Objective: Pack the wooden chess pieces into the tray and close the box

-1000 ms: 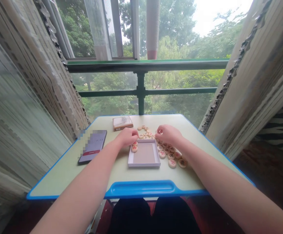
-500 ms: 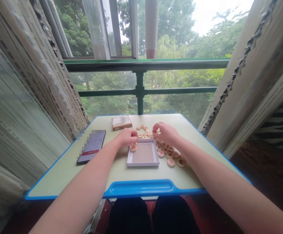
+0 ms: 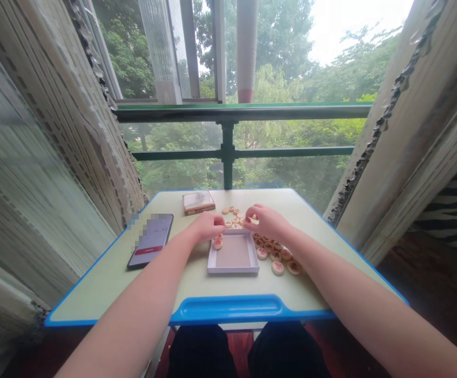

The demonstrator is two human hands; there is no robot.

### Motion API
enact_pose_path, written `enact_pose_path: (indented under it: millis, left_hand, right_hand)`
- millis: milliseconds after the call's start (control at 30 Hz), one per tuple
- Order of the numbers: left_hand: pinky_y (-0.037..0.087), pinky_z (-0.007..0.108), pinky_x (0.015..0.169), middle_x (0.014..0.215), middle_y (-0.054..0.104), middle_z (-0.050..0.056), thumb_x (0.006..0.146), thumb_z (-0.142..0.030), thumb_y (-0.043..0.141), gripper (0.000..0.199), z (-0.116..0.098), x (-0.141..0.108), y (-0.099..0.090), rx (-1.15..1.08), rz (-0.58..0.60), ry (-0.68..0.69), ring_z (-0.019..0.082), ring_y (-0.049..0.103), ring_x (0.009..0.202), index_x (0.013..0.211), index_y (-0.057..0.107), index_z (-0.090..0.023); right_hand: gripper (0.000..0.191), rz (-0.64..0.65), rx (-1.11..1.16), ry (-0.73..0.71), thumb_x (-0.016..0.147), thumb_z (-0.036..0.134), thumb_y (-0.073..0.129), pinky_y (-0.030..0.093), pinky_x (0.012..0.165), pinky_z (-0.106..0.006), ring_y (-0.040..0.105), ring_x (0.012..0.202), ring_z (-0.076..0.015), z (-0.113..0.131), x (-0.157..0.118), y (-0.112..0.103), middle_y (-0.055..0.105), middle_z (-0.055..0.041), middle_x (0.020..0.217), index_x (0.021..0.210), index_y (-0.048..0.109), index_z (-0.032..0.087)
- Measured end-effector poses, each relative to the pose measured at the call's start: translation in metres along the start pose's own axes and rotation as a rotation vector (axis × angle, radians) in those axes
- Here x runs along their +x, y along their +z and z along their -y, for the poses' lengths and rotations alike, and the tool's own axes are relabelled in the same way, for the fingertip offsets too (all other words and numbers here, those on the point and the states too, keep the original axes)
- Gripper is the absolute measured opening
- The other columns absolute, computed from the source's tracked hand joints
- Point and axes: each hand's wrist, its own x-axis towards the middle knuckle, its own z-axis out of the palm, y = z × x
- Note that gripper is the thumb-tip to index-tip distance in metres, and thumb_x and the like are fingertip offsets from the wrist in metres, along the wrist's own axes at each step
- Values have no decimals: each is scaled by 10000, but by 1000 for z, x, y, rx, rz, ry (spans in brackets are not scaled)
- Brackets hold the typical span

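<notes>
Head view shows a person's left hand (image 3: 208, 227) with curled fingers at the rear left corner of a shallow, square white box tray (image 3: 236, 253); whether it grips anything cannot be told. Just below its fingertips, round, pale discs with red characters (image 3: 218, 244) lie inside the tray's left edge. The right hand (image 3: 269, 222) pinches one small, round marked disc (image 3: 248, 221) between thumb and finger, near the tray's rear right corner. More round, pale discs with red or black characters (image 3: 276, 255) lie beside the tray, partly beneath the right hand and forearm, on the pale, blue-edged table (image 3: 228, 284).
</notes>
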Motion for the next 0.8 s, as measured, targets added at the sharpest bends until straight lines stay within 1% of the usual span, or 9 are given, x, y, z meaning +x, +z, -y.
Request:
enact_pose_path:
  millis: [100,200,367,467,533,600,667,733,800]
  left_hand:
    - [379,226,564,647,615,-6,590,-213,482,177,0,1,1,10,-1,3,140,532,628,662,639,-174]
    - [383,229,564,628,612,-9,594,-210,479,176,2,0,1,-9,0,6,138,532,614,659,638,-175]
    - [389,227,556,604,605,-9,607,-219,491,169,-2,-1,2,-89,16,9,135,539,599,652,644,-162]
    - [400,228,566,635,617,-1,625,-262,525,178,-5,0,3,-157,-16,20,138,547,621,682,656,-154]
    - [408,231,575,663,626,7,640,-298,545,207,-6,1,3,-205,-60,22,141,551,635,720,665,-151]
    - [409,233,582,678,630,15,652,-327,561,231,-6,2,3,-226,-110,29,141,551,643,743,673,-147]
    - [406,236,578,674,630,21,660,-361,577,257,-6,2,2,-240,-128,38,140,548,638,746,678,-141]
    - [406,240,572,674,634,30,659,-403,597,301,-6,1,0,-283,-102,41,141,548,631,756,684,-132]
    - [410,246,566,678,640,43,647,-443,621,352,-6,1,0,-339,-51,31,146,554,628,772,690,-122]
  right_hand:
    - [194,29,6,9,772,375,554,379,618,-237,545,725,-135,0,1,0,618,-31,855,816,608,194]
    - [221,41,39,-15,778,407,545,375,607,-236,545,703,-132,1,1,-2,634,-21,818,818,605,198]
    - [179,46,126,-88,776,362,555,387,623,-229,552,690,-117,7,-1,-4,643,-9,800,841,604,202]
    - [179,54,152,-121,777,351,559,390,624,-228,550,668,-112,11,-4,-4,643,-6,779,864,608,203]
    - [171,50,159,-149,776,338,561,391,628,-228,547,663,-109,13,-5,-3,642,-5,770,870,611,204]
    - [158,27,154,-173,770,321,571,392,638,-228,544,676,-109,13,-6,-3,641,-7,782,870,610,204]
    - [168,2,142,-185,756,313,592,392,640,-231,540,682,-111,14,-6,-2,640,-9,801,882,603,204]
    - [181,-12,133,-186,739,308,617,392,632,-233,536,679,-113,14,-5,-2,638,-9,804,881,594,199]
    - [174,-23,132,-194,728,304,635,394,626,-235,534,673,-116,14,-5,-1,634,-9,783,853,589,192]
